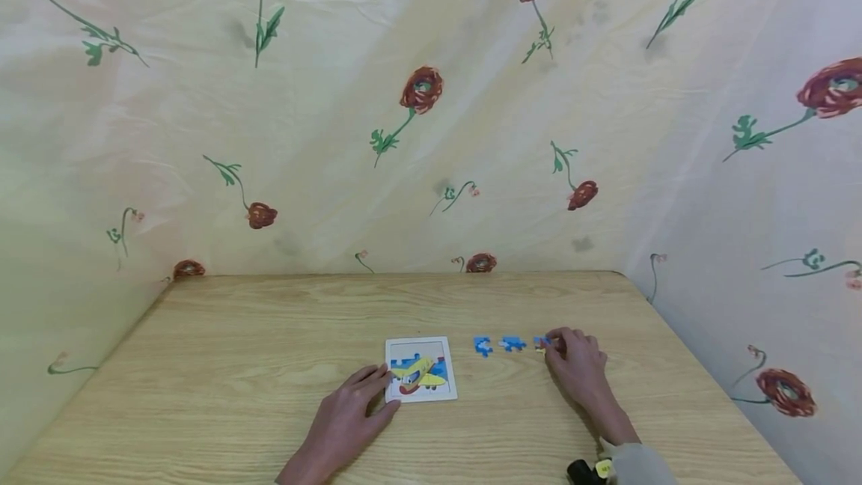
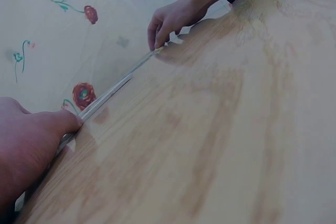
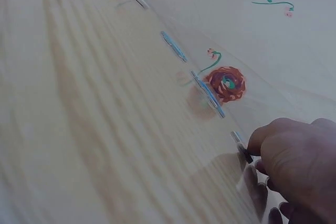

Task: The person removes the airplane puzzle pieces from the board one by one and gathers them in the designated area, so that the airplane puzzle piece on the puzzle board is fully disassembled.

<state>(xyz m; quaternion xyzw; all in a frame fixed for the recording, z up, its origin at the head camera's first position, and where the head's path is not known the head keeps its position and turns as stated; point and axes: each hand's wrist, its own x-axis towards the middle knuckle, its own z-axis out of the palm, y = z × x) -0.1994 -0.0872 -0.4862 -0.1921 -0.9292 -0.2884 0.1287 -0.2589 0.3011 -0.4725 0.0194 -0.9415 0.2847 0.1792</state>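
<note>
A square white-framed puzzle board with a yellow airplane picture on blue lies flat on the table, its upper part without pieces. My left hand rests at its lower left corner, fingers along the left side and thumb at the bottom edge. The left wrist view shows the left thumb touching the board's edge. To the board's right, my right hand pinches a small blue puzzle piece at the table surface. Two more blue pieces, one nearer the board and one between, lie in a row with it.
The wooden table runs back to a pale flowered cloth that hangs behind and at both sides. A dark device with a yellow label sits at the right wrist, by the light sleeve.
</note>
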